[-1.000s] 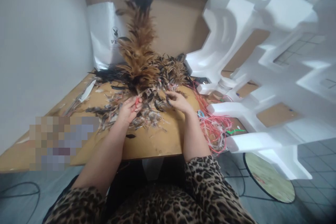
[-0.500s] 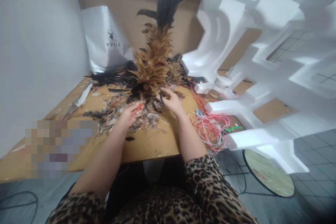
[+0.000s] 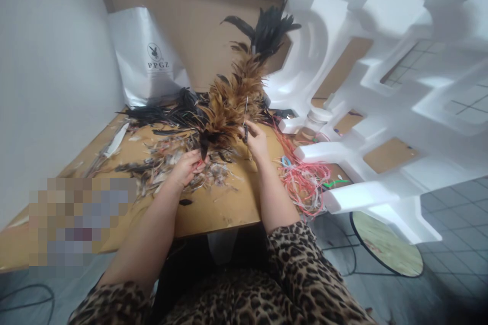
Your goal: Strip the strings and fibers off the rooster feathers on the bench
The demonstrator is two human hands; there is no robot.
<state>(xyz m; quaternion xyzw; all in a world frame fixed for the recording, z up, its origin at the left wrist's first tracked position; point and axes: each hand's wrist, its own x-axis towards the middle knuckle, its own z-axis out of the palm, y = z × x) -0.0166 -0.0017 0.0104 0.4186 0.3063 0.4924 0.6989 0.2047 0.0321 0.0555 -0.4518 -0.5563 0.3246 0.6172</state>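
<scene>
A long plume of brown feathers (image 3: 237, 81) with black feathers at its top leans up and to the right over the table. At its lower end my left hand (image 3: 187, 167) is closed in a pinch, with a bit of red ribbon (image 3: 200, 163) showing at the fingertips. My right hand (image 3: 254, 141) is closed around the dark handle of a pair of scissors (image 3: 246, 121), whose thin blade points up beside the brown feathers. Short feather scraps (image 3: 163, 155) lie heaped on the wooden table (image 3: 224, 210) under and around the plume's base.
Black feathers (image 3: 152, 113) lie behind, before a silver bag (image 3: 143, 68). A tangle of pink and white ribbon (image 3: 305, 183) is at the right edge, near a clear jar (image 3: 317, 121). Large white foam pieces (image 3: 381, 106) stand on the right. A round stool (image 3: 389, 244) is below them.
The plume's top has swung to the right and lower. My right hand has turned, so the scissors blade now shows pointing up. My left hand stays at the plume's base.
</scene>
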